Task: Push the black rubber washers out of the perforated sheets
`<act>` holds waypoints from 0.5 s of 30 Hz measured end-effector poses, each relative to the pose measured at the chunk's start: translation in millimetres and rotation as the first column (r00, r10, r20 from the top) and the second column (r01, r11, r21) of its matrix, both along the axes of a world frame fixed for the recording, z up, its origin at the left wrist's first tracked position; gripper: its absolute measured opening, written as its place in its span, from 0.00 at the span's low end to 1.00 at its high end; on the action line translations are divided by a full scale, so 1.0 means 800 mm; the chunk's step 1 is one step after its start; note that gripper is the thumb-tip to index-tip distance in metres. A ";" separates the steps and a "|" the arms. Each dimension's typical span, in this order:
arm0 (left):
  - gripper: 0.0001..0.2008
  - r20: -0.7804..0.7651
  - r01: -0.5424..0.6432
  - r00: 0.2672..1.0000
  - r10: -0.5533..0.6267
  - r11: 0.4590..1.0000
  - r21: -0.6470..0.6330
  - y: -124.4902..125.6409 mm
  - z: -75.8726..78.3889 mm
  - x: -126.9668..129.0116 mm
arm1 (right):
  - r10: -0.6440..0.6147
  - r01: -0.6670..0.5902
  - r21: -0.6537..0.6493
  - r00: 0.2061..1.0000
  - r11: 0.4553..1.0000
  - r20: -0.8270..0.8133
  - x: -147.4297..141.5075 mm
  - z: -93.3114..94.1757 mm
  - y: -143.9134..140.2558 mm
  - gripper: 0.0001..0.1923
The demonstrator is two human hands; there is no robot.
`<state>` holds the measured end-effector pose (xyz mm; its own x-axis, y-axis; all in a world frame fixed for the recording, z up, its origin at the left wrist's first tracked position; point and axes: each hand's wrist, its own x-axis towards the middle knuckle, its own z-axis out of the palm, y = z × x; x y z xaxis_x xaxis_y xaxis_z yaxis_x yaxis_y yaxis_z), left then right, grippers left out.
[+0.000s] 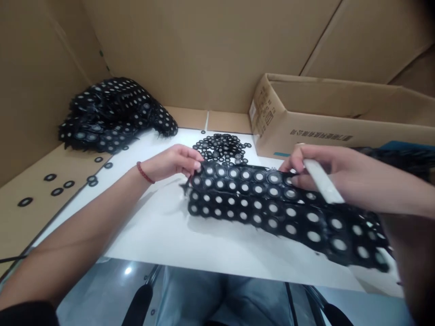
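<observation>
Far left lies a heap of spent black perforated sheets (pixel 113 113), with loose black rubber rings (pixel 56 188) scattered near it. My left hand (pixel 175 163) pinches the left far corner of the floppy black rubber sheet of ring-shaped parts (pixel 272 206), which sags across the white table (pixel 190 244) between my hands. It looks light, limp and easily torn, best held by its edges. My right hand (pixel 335 174) presses fingertips on its far edge, fingers curled around a white stick tool (pixel 322 181).

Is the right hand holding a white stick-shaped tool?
Yes, the right hand grips a white stick-shaped tool over the black perforated sheet, whose far corner the left hand pinches.
</observation>
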<state>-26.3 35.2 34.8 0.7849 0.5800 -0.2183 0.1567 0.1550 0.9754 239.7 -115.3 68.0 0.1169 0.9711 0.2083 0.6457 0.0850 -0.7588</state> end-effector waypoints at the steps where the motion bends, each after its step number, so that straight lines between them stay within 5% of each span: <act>1: 0.07 -0.096 0.095 0.991 -0.092 0.995 0.023 0.001 -0.002 -0.001 | 0.010 -0.010 0.006 1.000 1.000 0.016 -0.002 0.000 0.002 0.11; 4: 0.05 -0.312 0.285 0.919 -0.240 0.953 0.106 -0.003 -0.010 0.001 | 0.058 -0.058 -0.003 0.995 0.998 0.086 -0.007 -0.007 0.014 0.12; 9: 0.04 -0.434 0.341 0.888 -0.154 0.854 0.394 -0.009 -0.018 0.007 | 0.199 -0.183 -0.090 0.950 0.979 0.239 -0.016 -0.021 0.028 0.13; 15: 0.06 -0.514 0.373 0.848 -0.126 0.831 0.412 -0.009 -0.020 0.009 | 0.222 -0.228 -0.010 0.957 0.974 -0.189 -0.062 -0.057 0.018 0.23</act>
